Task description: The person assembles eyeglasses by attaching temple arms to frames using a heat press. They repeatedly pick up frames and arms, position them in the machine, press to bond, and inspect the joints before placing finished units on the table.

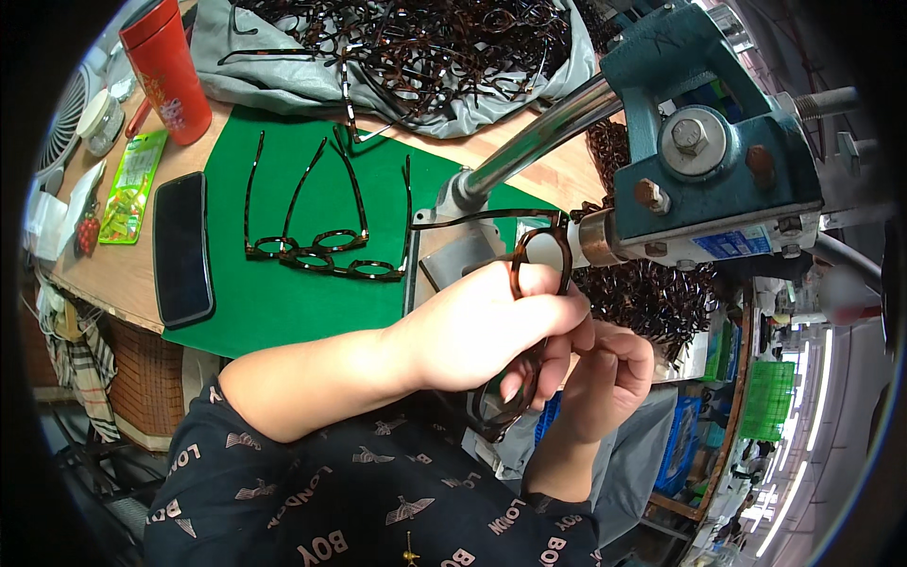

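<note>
My left hand [496,326] is closed around a tortoiseshell eyeglass frame [568,260]. The frame stands tilted, one rim above the fingers and the other below them. One of its temples reaches left above the wrist. Close on the right, my right hand [609,378] has thumb and forefinger pinched together by the middle of the frame; whatever they hold is too small or hidden to make out. Just behind the upper rim is the pale end of a teal machine head [709,170]. On the green mat [227,307] lie two more dark eyeglass frames [333,266], temples pointing away.
A slanted metal post [543,132] carries the machine head. Behind the mat, a grey cloth [227,71] holds a large heap of eyeglass frames [425,47]. A phone [182,250], a green packet [132,189] and a red tumbler [170,80] are at left. More frames pile up beneath the machine.
</note>
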A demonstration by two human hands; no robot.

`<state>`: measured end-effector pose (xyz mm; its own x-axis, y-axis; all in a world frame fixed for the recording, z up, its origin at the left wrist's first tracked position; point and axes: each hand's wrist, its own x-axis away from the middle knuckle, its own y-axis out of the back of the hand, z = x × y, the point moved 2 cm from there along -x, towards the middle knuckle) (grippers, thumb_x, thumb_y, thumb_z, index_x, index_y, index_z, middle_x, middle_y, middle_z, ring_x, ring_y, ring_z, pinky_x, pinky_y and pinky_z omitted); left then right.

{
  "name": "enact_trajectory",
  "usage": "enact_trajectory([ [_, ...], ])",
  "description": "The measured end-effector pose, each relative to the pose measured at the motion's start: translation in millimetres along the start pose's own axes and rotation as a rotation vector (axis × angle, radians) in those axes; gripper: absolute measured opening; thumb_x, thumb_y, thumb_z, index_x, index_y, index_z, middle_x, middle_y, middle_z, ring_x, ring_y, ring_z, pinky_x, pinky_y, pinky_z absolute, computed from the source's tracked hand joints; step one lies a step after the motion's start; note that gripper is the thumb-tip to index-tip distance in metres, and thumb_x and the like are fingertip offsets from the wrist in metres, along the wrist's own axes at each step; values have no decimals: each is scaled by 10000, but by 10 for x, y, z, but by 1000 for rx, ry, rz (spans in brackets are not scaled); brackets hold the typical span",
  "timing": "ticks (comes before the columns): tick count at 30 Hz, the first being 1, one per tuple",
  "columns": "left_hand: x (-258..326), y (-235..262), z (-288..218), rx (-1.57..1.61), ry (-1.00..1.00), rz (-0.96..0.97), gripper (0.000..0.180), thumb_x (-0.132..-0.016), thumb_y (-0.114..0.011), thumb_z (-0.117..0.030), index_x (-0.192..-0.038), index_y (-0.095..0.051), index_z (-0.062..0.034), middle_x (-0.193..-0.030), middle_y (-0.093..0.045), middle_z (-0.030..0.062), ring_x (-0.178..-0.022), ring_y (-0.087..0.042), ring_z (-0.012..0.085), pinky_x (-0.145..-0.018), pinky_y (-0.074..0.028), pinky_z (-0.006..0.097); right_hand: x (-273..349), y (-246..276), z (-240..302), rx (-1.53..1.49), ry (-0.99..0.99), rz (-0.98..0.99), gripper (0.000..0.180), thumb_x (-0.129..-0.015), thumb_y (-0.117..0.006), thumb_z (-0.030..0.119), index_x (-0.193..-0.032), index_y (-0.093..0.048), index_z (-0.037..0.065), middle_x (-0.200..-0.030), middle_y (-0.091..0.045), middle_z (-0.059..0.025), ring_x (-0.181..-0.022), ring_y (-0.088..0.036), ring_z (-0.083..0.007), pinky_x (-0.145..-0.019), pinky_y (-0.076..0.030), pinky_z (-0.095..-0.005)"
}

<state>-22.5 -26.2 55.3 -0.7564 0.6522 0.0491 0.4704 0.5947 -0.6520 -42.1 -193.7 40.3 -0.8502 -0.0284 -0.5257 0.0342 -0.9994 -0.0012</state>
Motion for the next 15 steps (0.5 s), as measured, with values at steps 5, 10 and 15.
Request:
enact_trajectory([
  [5, -108, -16, 4, -18, -15, -10, 340, -944, -380, -266, -824, -556, -1, -601, -598, 114, -473, -552, 134, -420, -401, 211, 32, 144, 29, 31, 54, 18, 57, -844, -524, 8, -871, -490, -29, -755, -568, -147, -691, -563, -239, -651, -490, -345],
  [10, -179, -49, 32, 14, 5, 14, 356, -953, -366, -287, -832, -562, -16, -603, -605, 108, -499, -577, 143, -423, -404, 219, -144, 246, 185, 78, 213, 17, 109, -862, -546, 61, -899, -493, -26, -754, -551, -137, -684, -559, -235, -620, -490, -335],
  [15, -239, -84, 109, 37, -55, 2, 352, -954, -360, -279, -828, -556, -16, -597, -611, 99, -514, -585, 136, -423, -407, 220, -508, 313, 469, 153, 464, 156, 139, -911, -484, 117, -959, -502, -11, -752, -549, -121, -669, -541, -210, -587, -471, -309],
])
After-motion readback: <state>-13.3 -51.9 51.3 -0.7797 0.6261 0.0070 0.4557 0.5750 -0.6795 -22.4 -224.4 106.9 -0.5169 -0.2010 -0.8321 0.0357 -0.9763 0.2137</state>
